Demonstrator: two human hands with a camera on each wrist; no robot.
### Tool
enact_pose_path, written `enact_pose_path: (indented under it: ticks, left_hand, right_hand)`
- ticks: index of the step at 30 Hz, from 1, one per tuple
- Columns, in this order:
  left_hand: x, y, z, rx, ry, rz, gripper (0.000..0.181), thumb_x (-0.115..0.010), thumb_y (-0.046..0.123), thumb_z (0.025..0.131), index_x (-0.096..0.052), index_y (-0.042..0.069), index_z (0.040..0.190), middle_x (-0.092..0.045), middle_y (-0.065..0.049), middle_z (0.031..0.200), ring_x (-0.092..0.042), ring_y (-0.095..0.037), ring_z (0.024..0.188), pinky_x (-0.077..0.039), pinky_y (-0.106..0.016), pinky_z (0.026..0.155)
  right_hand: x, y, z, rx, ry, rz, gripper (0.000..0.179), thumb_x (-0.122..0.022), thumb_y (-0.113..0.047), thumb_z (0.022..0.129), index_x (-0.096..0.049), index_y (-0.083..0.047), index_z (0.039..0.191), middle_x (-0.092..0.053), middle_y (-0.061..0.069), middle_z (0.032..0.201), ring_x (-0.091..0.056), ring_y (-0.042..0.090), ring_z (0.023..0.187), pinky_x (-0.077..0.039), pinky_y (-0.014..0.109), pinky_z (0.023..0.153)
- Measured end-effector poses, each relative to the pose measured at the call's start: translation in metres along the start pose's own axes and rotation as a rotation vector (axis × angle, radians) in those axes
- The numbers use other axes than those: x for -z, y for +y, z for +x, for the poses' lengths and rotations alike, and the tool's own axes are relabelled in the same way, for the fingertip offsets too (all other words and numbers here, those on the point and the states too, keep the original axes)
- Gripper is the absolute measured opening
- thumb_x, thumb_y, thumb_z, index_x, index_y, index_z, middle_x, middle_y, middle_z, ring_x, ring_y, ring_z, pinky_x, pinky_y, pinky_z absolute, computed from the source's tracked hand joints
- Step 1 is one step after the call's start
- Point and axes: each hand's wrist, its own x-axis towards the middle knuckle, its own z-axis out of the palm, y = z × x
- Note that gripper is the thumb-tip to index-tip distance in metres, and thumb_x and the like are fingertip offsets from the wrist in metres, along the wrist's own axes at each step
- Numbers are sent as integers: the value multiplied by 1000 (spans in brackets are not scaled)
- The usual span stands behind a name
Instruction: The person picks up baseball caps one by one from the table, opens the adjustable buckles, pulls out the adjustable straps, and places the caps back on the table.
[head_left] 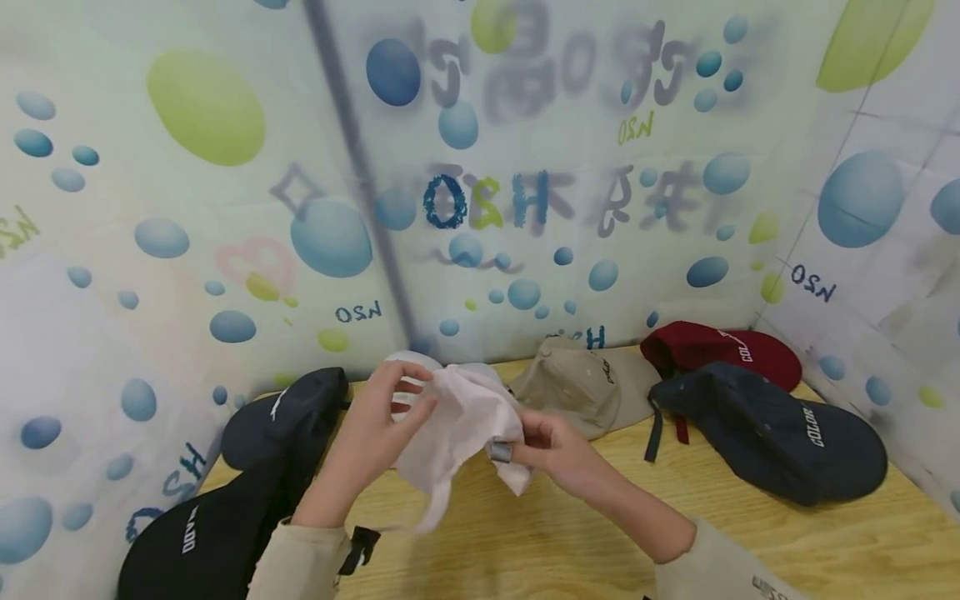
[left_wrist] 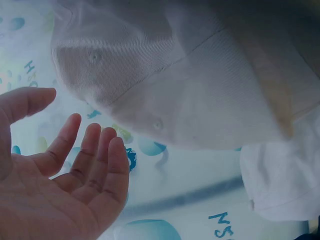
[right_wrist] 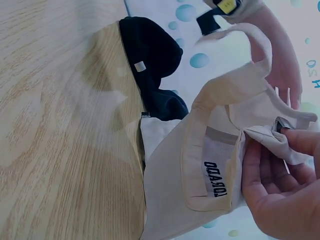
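Observation:
A pale pinkish-white baseball cap (head_left: 465, 417) is held up above the wooden table. My right hand (head_left: 558, 458) grips its back edge by the strap, thumb against the metal buckle (right_wrist: 281, 123). In the right wrist view the inside of the cap (right_wrist: 170, 175) shows a lettered label (right_wrist: 215, 177), and the loose strap (right_wrist: 262, 42) curls away. At the cap's left side, my left hand (head_left: 382, 429) has its fingers loosely spread; the left wrist view shows a gap between that hand (left_wrist: 70, 185) and the crown (left_wrist: 165, 90).
Behind the held cap sits another white cap (head_left: 411, 359). A beige cap (head_left: 570, 383), a dark red cap (head_left: 720, 350) and a navy cap (head_left: 780, 433) lie to the right on the table (head_left: 600, 533). Two dark caps, one black (head_left: 202, 533), one navy-black (head_left: 285, 417), lie left. A printed curtain (head_left: 525, 267) hangs behind.

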Motion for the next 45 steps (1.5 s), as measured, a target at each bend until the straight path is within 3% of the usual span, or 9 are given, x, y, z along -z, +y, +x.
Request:
enact_pose_path:
  ticks: [7, 13, 18, 26, 28, 33, 40, 45]
  left_hand:
    - [9, 3, 22, -28, -117, 163, 28, -55, 27, 103, -61, 16, 128, -63, -8, 130, -60, -28, 117, -50, -50, 99]
    - [8, 8, 37, 20, -181, 295, 24, -55, 31, 103, -67, 22, 121, -70, 0, 117, -64, -21, 101, -54, -40, 84]
    - [10, 13, 42, 11, -228, 337, 16, -63, 27, 99, -72, 20, 110, -71, 2, 102, -60, -15, 85, -52, -32, 74]
    - [11, 21, 40, -42, -319, 346, 15, -67, 21, 96, -76, 15, 106, -73, 2, 97, -65, -13, 86, -55, -31, 78]
    - [11, 22, 39, -55, -327, 347, 13, -66, 18, 96, -76, 14, 103, -73, 1, 96, -65, -12, 87, -55, -31, 77]
    - [13, 25, 38, -82, -329, 365, 12, -64, 13, 97, -76, 12, 98, -73, -1, 94, -63, -11, 81, -54, -29, 72]
    - [16, 31, 37, -19, -331, 369, 11, -63, 14, 98, -74, 14, 98, -69, 1, 86, -58, -10, 69, -50, -27, 65]
    - [17, 33, 37, -4, -305, 347, 9, -65, 14, 97, -74, 15, 96, -71, 0, 91, -63, -12, 77, -54, -29, 70]
  right_hand:
    - [-2, 2, 1, 18, -20, 21, 38, -62, -16, 99, -59, 7, 129, -66, 20, 119, -67, 9, 96, -55, 24, 83]
    - [-4, 3, 1, 20, -29, -9, 36, -61, -13, 99, -59, 7, 128, -64, 23, 120, -65, 8, 96, -55, 24, 83]
    - [-6, 4, 2, 17, -44, -8, 39, -57, -9, 99, -55, 11, 132, -61, 29, 125, -64, 5, 98, -54, 22, 84]
    - [-8, 5, 1, 14, -72, 34, 39, -55, -8, 99, -54, 9, 134, -62, 24, 128, -64, 5, 99, -54, 22, 84]
    - [-9, 5, 0, 10, -81, 55, 40, -54, -8, 99, -53, 8, 136, -63, 22, 129, -65, 5, 100, -54, 22, 84]
    - [-11, 5, -2, 39, -62, -22, 30, -59, -8, 97, -61, 12, 119, -67, 20, 110, -65, 3, 91, -55, 21, 79]
    - [-8, 2, -8, 35, -99, -59, 26, -61, -8, 95, -61, 11, 113, -66, 15, 107, -66, 6, 93, -55, 22, 82]
    - [-5, -2, -15, 9, -121, -57, 26, -66, -13, 96, -62, 7, 111, -64, 8, 107, -65, 8, 95, -55, 23, 84]
